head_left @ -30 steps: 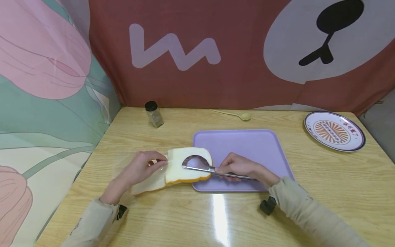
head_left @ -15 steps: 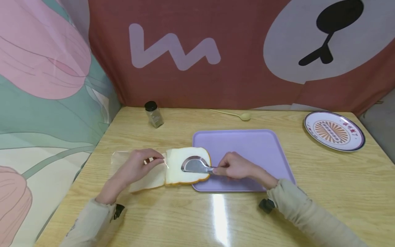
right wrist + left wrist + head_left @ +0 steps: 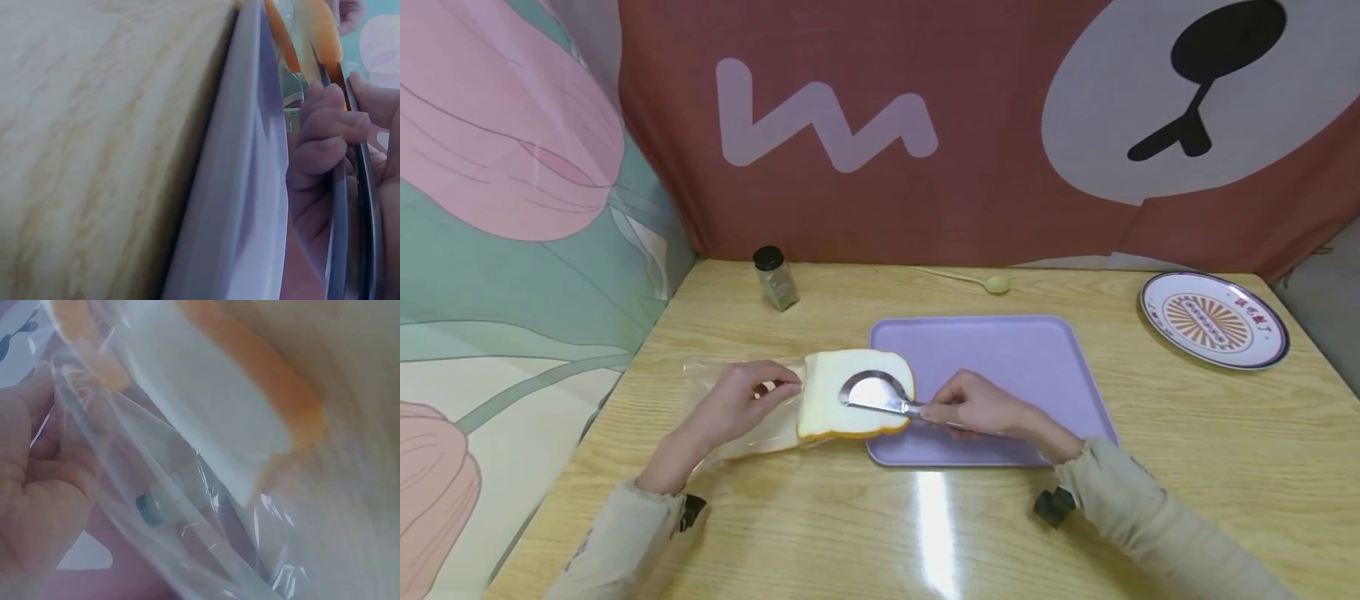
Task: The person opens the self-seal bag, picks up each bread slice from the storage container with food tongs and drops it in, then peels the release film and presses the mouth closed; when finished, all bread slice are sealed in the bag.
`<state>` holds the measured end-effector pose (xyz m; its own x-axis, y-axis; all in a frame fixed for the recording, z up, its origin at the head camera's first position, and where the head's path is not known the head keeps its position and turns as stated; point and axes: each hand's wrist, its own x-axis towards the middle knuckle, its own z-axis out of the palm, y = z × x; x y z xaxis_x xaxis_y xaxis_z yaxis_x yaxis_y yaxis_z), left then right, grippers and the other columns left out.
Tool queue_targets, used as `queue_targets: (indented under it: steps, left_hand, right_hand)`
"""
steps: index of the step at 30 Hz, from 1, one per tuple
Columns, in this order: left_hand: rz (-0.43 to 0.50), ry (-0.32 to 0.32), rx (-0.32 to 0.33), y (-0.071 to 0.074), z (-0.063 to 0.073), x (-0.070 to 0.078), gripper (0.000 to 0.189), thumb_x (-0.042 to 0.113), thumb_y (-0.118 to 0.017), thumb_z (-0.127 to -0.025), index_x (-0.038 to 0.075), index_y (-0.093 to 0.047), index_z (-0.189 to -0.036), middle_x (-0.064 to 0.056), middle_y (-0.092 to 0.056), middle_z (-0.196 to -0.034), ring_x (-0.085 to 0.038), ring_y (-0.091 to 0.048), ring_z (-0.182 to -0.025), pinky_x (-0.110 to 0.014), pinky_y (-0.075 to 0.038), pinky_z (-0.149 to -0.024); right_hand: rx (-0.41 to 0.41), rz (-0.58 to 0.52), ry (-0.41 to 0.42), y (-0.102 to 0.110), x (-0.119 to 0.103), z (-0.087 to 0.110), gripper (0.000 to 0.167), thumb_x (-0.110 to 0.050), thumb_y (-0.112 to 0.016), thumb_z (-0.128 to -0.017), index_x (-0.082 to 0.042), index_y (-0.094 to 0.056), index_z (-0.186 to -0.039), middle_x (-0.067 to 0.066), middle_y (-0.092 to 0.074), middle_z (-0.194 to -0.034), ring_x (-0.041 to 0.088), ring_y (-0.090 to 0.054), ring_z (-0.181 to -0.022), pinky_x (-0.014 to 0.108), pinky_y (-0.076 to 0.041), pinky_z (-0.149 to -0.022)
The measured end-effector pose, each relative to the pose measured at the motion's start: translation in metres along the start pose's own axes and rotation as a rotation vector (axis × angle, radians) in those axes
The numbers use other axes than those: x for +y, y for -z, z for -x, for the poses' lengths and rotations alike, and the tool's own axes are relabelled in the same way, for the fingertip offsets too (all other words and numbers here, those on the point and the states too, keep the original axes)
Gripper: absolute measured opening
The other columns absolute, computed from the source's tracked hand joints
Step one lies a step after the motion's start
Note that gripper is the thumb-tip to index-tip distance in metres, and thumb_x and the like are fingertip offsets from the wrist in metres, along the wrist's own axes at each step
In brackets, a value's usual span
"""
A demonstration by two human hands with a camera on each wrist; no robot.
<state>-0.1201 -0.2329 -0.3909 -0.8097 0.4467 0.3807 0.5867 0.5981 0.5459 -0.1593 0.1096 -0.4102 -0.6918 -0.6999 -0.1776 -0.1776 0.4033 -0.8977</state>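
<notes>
My right hand [image 3: 976,406] grips a pair of metal tongs [image 3: 872,392] with a flat, half-round head. In the right wrist view the two arms of the tongs [image 3: 369,219] run through the fingers. The head lies over a white bread slice [image 3: 824,400] with an orange-brown crust, its other jaw hidden underneath. The slice reaches over the left rim of the purple tray [image 3: 1000,350]. My left hand [image 3: 737,408] pinches the edge of a clear plastic bag [image 3: 144,456]. A second bread slice [image 3: 771,429] lies partly inside the bag, left of the first.
A jar with a black lid [image 3: 776,279] stands at the back left of the wooden table [image 3: 820,533]. A pale yellow spoon [image 3: 992,284] lies along the back. At the right is a patterned plate [image 3: 1213,321]. A printed curtain [image 3: 880,208] hangs behind.
The tongs turn in my right hand, and the gripped slice rises slightly against the second slice. My left hand, on the bag, has shifted only a little left.
</notes>
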Motion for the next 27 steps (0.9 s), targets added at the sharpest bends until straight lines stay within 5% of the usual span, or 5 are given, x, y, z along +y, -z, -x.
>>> queue_targets:
  steps: [11,21,27]
  left_hand:
    - [-0.013,0.057,-0.023,0.006,-0.002,0.0,0.005,0.001,-0.068,-0.087,0.004,-0.072,-0.089,-0.001,-0.07,-0.086,-0.007,-0.058,-0.071,-0.024,-0.049,-0.058]
    - [0.032,0.093,-0.067,0.008,-0.004,-0.001,0.007,0.003,-0.065,-0.09,0.004,-0.072,-0.092,-0.001,-0.07,-0.088,-0.007,-0.057,-0.073,-0.025,-0.049,-0.06]
    - [0.007,0.097,-0.079,0.007,-0.003,-0.004,0.01,0.004,-0.069,-0.087,0.002,-0.072,-0.097,-0.005,-0.072,-0.095,-0.011,-0.062,-0.078,-0.027,-0.051,-0.061]
  right_hand:
    - [0.063,0.28,0.074,0.001,-0.004,-0.003,0.034,-0.024,-0.068,-0.089,-0.009,-0.068,-0.058,-0.01,-0.049,-0.043,0.003,-0.038,-0.037,0.02,-0.029,-0.039]
    - [0.027,0.131,0.01,0.008,-0.003,-0.003,0.036,-0.022,-0.065,-0.09,-0.001,-0.065,-0.061,-0.008,-0.047,-0.043,0.005,-0.037,-0.034,0.021,-0.031,-0.037]
    - [0.006,0.143,-0.01,0.009,0.002,-0.002,0.039,-0.024,-0.065,-0.09,0.0,-0.064,-0.06,-0.007,-0.045,-0.042,0.004,-0.036,-0.035,0.021,-0.029,-0.038]
